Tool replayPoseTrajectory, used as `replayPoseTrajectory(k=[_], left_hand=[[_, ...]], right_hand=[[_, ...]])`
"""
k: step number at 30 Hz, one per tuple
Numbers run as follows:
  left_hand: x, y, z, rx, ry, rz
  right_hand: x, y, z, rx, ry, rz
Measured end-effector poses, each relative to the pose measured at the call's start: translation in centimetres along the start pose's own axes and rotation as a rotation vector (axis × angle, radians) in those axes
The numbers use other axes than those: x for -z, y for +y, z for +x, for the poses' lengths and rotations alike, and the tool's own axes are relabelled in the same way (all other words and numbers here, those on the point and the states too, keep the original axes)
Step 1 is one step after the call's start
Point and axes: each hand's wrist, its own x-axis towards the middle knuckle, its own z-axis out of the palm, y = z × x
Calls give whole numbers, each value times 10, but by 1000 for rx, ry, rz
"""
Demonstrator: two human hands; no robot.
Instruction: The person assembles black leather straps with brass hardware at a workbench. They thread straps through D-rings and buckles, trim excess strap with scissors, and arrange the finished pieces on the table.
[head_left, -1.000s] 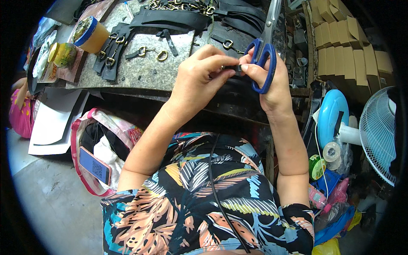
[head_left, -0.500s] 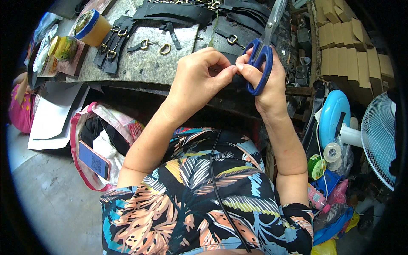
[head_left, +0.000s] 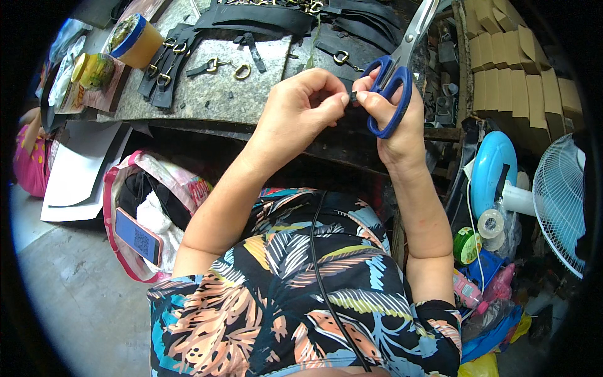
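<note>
Working posture at a strap-laden bench (head_left: 251,94), read from left to right. At far left, a jar with a yellow lid (head_left: 94,72) lies beside a blue-rimmed tub (head_left: 143,50); below them, a phone (head_left: 137,236) rests in an open bag (head_left: 179,168). Next come black straps (head_left: 165,97) with brass-coloured clips, lying flat on the bench. At centre, the left hand (head_left: 292,107) has thumb and forefinger tips drawn together; whether anything is pinched between them cannot be told. Just beside these tips, a small black piece (head_left: 353,97) sits at the thumb tip of the right hand (head_left: 407,131). That hand also grips scissors (head_left: 407,85) by their blue handles, blades directed up and away from the body. At right stands a fan (head_left: 561,201).

Handling: the piece is probably light and fairly stiff, and small enough to slip; its edges suit a fingertip pinch. The scissors appear rigid and moderately weighty, best held by the loops, clear of the blades.

Markings: the jar carries print too small to read, the phone displays a square code, and the bag bears partly hidden red lettering. No brand is legible on the scissors.
</note>
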Motion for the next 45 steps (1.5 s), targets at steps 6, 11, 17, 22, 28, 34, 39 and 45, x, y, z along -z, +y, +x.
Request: replayPoseTrajectory(k=[6, 11, 17, 22, 28, 34, 39, 45], left_hand=[[-1, 8, -2, 24, -38, -50], [3, 3, 0, -8, -69, -48], [7, -3, 2, -46, 12, -76], [9, -5, 7, -66, 98, -142], [5, -5, 8, -205, 91, 1], [7, 1, 9, -198, 40, 114], [9, 8, 10, -98, -71, 47], [9, 10, 13, -52, -84, 65]], right_hand=[[-3, -9, -2, 131, -9, -114], [0, -9, 1, 117, -19, -82], [31, -34, -12, -23, -43, -695], [53, -59, -50, -56, -215, -1124], [59, -63, -67, -89, -245, -1111], [63, -60, -74, 10, -264, -1168], [76, -65, -75, -238, -320, -941], [84, -58, -79, -182, -326, -883]])
